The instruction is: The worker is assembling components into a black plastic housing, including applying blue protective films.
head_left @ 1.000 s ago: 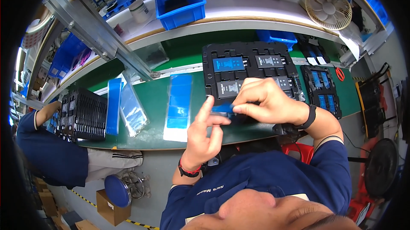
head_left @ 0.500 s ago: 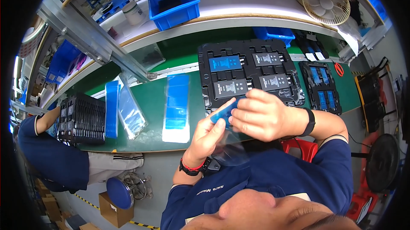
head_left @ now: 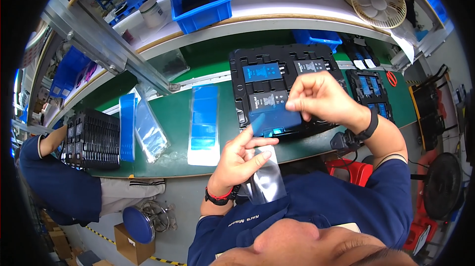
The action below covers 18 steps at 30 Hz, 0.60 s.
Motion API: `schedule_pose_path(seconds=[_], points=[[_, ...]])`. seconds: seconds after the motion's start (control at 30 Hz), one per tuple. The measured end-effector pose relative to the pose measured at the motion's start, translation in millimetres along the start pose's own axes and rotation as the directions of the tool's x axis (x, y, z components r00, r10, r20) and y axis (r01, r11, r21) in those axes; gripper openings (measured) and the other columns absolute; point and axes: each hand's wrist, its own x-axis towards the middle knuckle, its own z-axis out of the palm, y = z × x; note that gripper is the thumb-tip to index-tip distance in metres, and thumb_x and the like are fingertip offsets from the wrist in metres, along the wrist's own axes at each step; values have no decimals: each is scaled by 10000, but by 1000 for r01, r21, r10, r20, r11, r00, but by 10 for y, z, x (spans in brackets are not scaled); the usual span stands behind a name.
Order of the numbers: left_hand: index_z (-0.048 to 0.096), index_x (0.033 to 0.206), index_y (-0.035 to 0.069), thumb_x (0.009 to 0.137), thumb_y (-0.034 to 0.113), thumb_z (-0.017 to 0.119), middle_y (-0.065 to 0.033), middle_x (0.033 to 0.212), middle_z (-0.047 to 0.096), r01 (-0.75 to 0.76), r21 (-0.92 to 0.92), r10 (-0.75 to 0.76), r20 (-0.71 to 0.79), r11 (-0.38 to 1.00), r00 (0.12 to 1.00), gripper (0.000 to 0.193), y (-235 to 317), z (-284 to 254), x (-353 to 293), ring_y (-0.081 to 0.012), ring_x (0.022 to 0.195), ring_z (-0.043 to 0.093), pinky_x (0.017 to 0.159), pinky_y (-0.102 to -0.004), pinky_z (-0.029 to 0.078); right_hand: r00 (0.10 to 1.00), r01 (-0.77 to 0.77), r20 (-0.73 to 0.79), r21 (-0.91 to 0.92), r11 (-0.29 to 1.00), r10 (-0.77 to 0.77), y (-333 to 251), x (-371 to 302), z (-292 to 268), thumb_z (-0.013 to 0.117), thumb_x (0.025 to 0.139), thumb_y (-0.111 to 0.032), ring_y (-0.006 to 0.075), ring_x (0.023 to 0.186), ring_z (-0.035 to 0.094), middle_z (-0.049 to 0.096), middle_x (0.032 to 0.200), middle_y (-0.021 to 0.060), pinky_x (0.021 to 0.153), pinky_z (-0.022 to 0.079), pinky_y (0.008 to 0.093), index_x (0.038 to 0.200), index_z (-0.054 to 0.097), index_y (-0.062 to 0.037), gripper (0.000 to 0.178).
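Between the thumb and fingertips of my right hand (head_left: 321,99) is a thin see-through blue film (head_left: 284,121), which hangs over the near side of a black tray (head_left: 238,88). My left hand (head_left: 240,163) is below it, index finger reaching to the film's left corner. Its thumb presses a clear plastic strip (head_left: 267,182) that hangs down toward my shirt. In the tray lie flat battery packs: a blue-covered one (head_left: 262,72) at the far left, a black one (head_left: 309,66) at the far right, and another black one (head_left: 264,103) nearer. My right hand hides the near-right slot.
Left of the tray lies a sheet of blue films (head_left: 204,117), then a clear plastic bag (head_left: 151,132) and stacked black trays (head_left: 94,140). Another person's arm (head_left: 55,140) reaches there. A smaller tray (head_left: 366,88) and red-handled scissors (head_left: 392,79) are right. A blue bin (head_left: 202,11) stands on the shelf.
My hands have moved apart. The right one has gone up and right with the blue film stretched out flat; the left one now has the clear strip hanging from it.
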Motion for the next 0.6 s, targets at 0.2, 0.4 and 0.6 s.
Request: schedule_pose_path(seconds=[0.2,0.4,0.6], points=[[449,1305,4,751,-59,577,30,627,587,5,465,72,-148,886,986,572,156,35,38,7,469,335,434,-171,271,984,-143,-107,20,990,144,262,342,-190,665,807,-78,70,421,510,570,602,48,360,425,200,758,582,3,125],[475,1281,-12,699,-73,531,55,544,466,13,552,98,-171,834,980,587,105,-8,34,2,468,357,443,-171,288,978,-196,-67,38,980,198,285,456,-194,668,800,-73,60,376,468,555,589,39,311,376,198,731,566,-1,143],[487,1269,-15,693,-74,534,50,521,461,-4,576,117,-160,818,980,581,107,3,46,1,468,362,443,-175,292,969,-232,-89,0,973,231,282,463,-191,683,786,-75,44,352,431,555,586,48,298,325,182,710,571,-7,152]])
